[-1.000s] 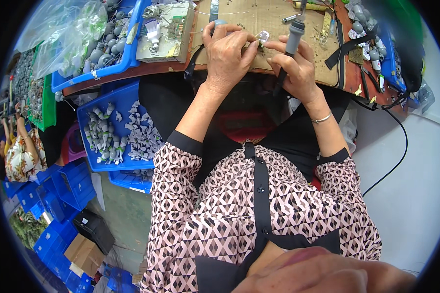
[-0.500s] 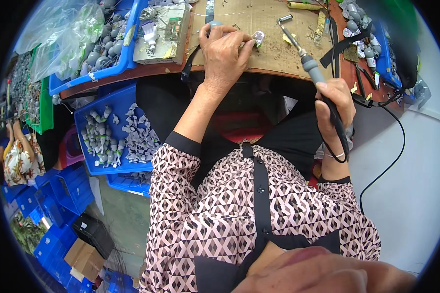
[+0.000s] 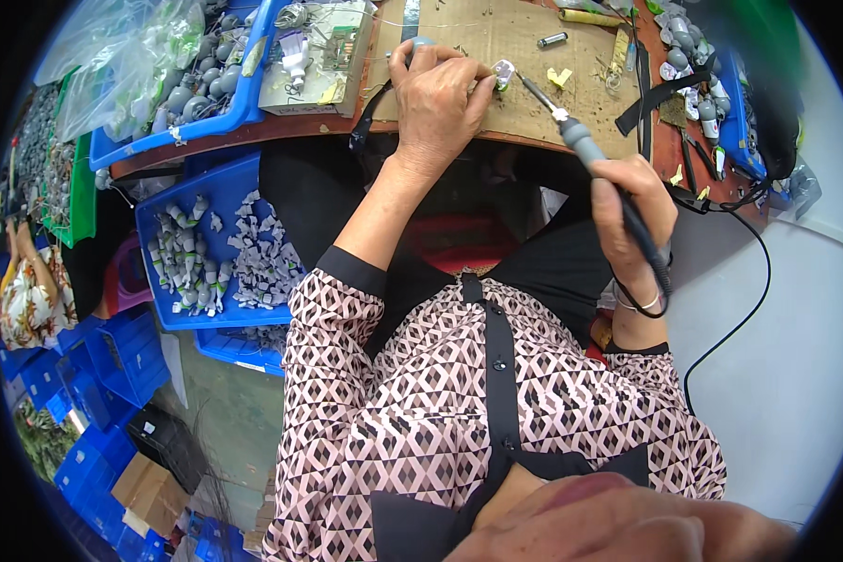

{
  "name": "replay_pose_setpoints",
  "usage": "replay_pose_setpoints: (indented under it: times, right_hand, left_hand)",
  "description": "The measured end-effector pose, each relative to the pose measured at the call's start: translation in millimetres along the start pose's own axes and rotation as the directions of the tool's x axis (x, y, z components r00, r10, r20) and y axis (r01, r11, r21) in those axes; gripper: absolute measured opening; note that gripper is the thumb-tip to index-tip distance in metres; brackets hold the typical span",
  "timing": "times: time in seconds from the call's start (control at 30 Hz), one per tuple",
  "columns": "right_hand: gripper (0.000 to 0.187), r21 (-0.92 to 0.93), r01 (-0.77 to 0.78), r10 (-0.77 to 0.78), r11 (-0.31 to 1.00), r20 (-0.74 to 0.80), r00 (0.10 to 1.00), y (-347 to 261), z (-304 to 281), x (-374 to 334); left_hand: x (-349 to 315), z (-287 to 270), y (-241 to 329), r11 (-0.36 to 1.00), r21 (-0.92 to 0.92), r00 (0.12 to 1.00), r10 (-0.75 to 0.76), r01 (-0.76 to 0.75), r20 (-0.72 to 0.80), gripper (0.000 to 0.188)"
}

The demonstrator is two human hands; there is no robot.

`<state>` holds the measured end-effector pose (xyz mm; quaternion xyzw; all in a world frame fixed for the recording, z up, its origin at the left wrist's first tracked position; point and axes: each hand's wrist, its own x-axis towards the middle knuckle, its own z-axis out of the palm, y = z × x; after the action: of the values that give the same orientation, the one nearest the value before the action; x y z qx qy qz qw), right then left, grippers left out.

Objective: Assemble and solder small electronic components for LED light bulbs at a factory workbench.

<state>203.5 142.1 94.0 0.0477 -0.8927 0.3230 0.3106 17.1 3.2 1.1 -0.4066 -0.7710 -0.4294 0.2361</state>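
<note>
My right hand point(image 3: 639, 208) grips a soldering iron point(image 3: 583, 142) with a grey sleeve and black cord. The iron slants up and left, its tip right beside a small white, round-ended piece point(image 3: 504, 72) with a little green on it. My left hand point(image 3: 443, 105) is closed at the piece's left side, over the cardboard. Beyond its fingers shows a small grey rounded bulb point(image 3: 421, 43). The fingers cover most of what lies between bulb and white piece, so I cannot see whether they are one part. A short metal cylinder point(image 3: 553, 40) lies on the cardboard point(image 3: 496, 28).
A grey-white box point(image 3: 342, 89) and a blue bin point(image 3: 248, 103) of grey bulbs stand left of the cardboard. Below them, a blue tray point(image 3: 173, 317) holds more parts. Pliers point(image 3: 691, 159) and a blue bin point(image 3: 742, 131) sit to the right.
My right hand has brought the iron's tip left and down from the metal cylinder to the white piece. My left hand keeps its grip, nearly still.
</note>
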Motion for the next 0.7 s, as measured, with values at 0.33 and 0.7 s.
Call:
replay_pose_setpoints:
  times: [0.33, 0.7]
  right_hand:
    - [0.024, 0.680, -0.291, 0.532, 0.673, -0.172, 0.829, 33.0, 2.6, -9.8]
    - [0.040, 0.981, -0.193, 0.837, 0.022, 0.087, 0.539, 63.7, 0.0, -14.3]
  left_hand:
    - [0.7, -2.4, 0.9, 1.000, 0.014, 1.000, -0.017, 0.017, 0.002, 0.009]
    - [-1.5, 0.0, -2.1, 1.000, -0.011, 1.000, -0.024, 0.024, -0.003, 0.007]
